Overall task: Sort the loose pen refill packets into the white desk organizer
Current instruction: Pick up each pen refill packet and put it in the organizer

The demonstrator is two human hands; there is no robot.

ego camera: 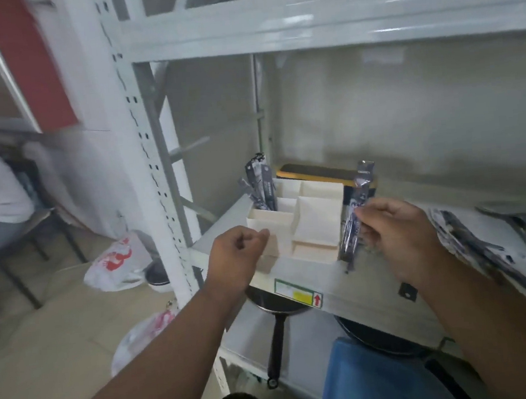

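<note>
The white desk organizer [317,223] stands on the shelf's left end, with several compartments. A few dark pen refill packets [262,183] stand upright in its back-left compartment. My right hand [396,236] pinches one long refill packet [355,211], held nearly upright just right of the organizer. My left hand [238,258] is curled in a loose fist at the organizer's front-left corner and holds nothing I can see. Several loose refill packets [476,242] lie flat on the shelf to the right.
A black and yellow box [313,170] sits behind the organizer. The grey metal shelf [357,289] has a white upright post [160,188] at left. A black frying pan [277,333] lies on the lower shelf. Plastic bags [115,261] lie on the floor at left.
</note>
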